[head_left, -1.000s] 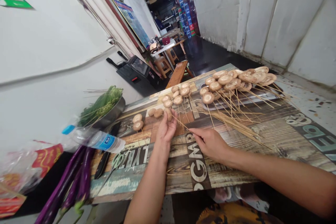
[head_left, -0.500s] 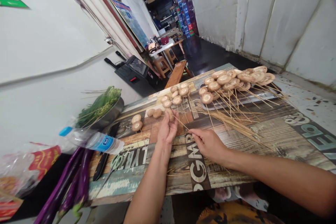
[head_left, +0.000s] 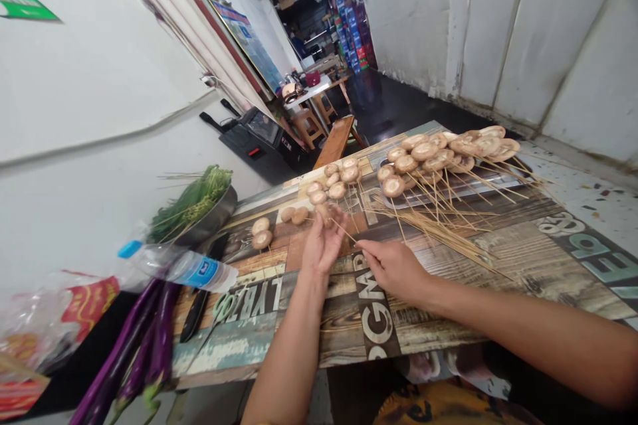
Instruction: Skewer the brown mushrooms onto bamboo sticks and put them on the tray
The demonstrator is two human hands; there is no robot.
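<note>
My left hand (head_left: 323, 242) is closed around a brown mushroom (head_left: 323, 214) above the middle of the table. A thin wooden skewer (head_left: 350, 237) runs from that mushroom down to my right hand (head_left: 391, 264), whose fingers pinch its lower end. Just left of my left hand lie a couple of loose mushrooms (head_left: 300, 215). Farther left, two skewered mushrooms (head_left: 262, 239) rest on the table. Behind my hands sits a small group of mushrooms (head_left: 337, 190), some with skewers. Bare skewers (head_left: 443, 232) lie in a bundle to the right of my right hand.
A tray (head_left: 399, 202) at the back right bears many skewered mushrooms (head_left: 423, 150). On the left are a metal bowl (head_left: 214, 214) of greens, a water bottle (head_left: 199, 270), a knife (head_left: 195, 315), scissors (head_left: 219, 305) and purple eggplants (head_left: 159, 332). A wooden bench (head_left: 335, 139) stands beyond the table.
Both hands keep nearly the same place, with the skewer still between them. The fingers of my left hand have shifted slightly around the mushroom. The view has moved a little.
</note>
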